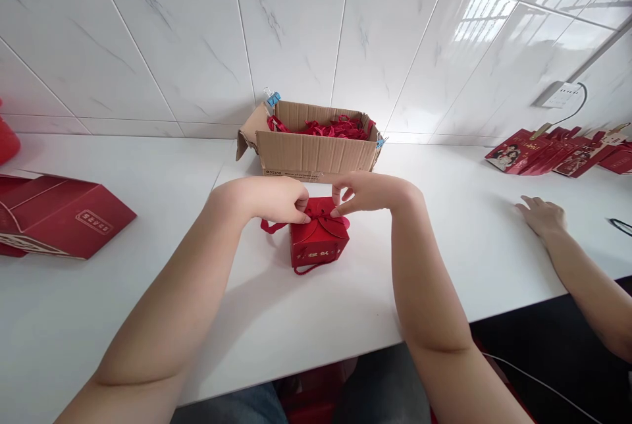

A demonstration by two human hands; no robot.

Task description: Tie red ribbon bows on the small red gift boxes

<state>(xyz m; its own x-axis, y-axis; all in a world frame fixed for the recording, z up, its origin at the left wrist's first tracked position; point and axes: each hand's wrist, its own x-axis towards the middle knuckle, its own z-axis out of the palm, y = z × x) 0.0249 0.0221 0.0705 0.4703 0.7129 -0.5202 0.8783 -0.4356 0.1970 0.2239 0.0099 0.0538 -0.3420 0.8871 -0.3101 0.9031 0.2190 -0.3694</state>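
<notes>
A small red gift box with gold characters stands on the white table in front of me, its rope handle hanging at the near side. Across its top runs a red ribbon, gathered at the middle, with a loose end out to the left. My left hand pinches the ribbon on the left of that gather. From the other side, my right hand has thumb and finger closed on the ribbon at the right. The fingertips partly cover the ribbon there.
Behind the gift box, a cardboard box with clips holds red ribbons. Larger red boxes lie at left. Red printed cards or bags line the wall at right. Another person's hand rests on the table at right.
</notes>
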